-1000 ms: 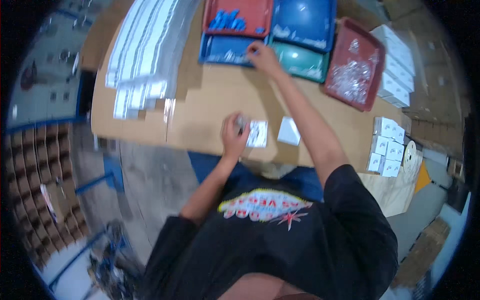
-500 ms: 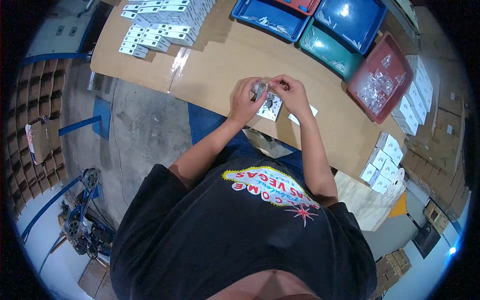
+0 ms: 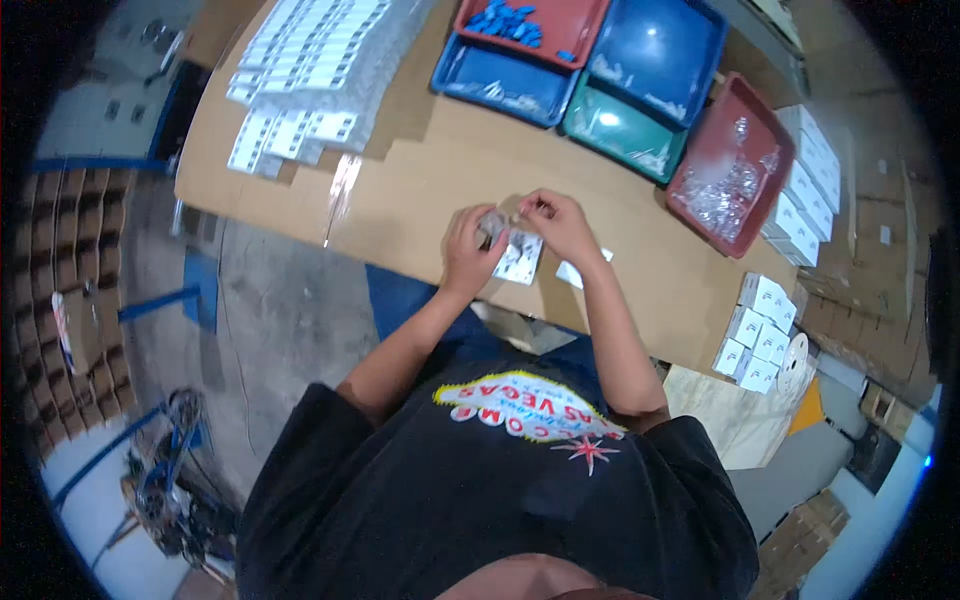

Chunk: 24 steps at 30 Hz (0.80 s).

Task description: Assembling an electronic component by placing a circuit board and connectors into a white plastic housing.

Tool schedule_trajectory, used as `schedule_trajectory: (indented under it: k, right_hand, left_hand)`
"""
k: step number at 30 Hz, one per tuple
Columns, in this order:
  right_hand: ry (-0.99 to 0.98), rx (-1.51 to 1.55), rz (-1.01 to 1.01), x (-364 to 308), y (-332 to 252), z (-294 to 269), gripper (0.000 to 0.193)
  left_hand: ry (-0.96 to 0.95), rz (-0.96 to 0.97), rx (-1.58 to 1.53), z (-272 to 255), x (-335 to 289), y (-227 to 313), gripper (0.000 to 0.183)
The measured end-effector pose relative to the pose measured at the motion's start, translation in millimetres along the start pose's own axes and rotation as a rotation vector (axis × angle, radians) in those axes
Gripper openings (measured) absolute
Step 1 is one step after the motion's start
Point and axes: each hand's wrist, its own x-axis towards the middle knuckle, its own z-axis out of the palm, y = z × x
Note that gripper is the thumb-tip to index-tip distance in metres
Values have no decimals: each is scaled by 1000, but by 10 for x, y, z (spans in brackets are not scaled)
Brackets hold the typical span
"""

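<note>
"While a printed white sheet (image 3: 518,262) is lying near the front edge of the surface (image 3: 400,200), what is the left hand (image 3: 470,250) holding?"

"Its grip is clasping a clear plastic bag (image 3: 492,224), which is sitting just beyond the sheet, toward its left side."

"And the right hand (image 3: 562,228)?"

"It is hovering beside the bag, its wrist partly covering a white card (image 3: 570,273). Its fingertips are pressing together, but I cannot tell whether they are pinching a small part or the bag's edge."

"Which step are we seeing, then?"

"I'm judging that both hands are working together at the bag."

"What is the next move calling for?"

"To my mind, it is calling for a steady left grip and fine right fingertips, since the plastic is looking thin and slippery."

"And farther off?"

"A red tray (image 3: 730,105) is holding clear packets on the right; a green tray (image 3: 600,118) and a blue tray (image 3: 478,68) are carrying pale slim pieces; another red tray (image 3: 575,22) is holding blue pieces."
</note>
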Motion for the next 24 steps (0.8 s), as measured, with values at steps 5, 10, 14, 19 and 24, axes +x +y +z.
schedule_trajectory:
  k: [5, 10, 14, 19, 24]
  right_hand:
    - [89, 19, 95, 49, 78, -382, 16]
    - [364, -238, -36, 345, -143, -1082, 17]
    - [585, -439, -182, 695, -341, -1638, 17]
    - [656, -530, -163, 1149, -227, -2178, 18]
    - [463, -849, -198, 1429, 17, -2353, 23]
  left_hand:
    - [-22, -14, -29, -34, -39, -25, 41]
    - [-43, -27, -39, -18, -60, -15, 40]
    - [-19, -72, -35, -7, -53, -45, 41]
    - [-24, -91, -72, 26, -54, -83, 43]
    - [-31, -75, -61, 19, -56, -56, 43]
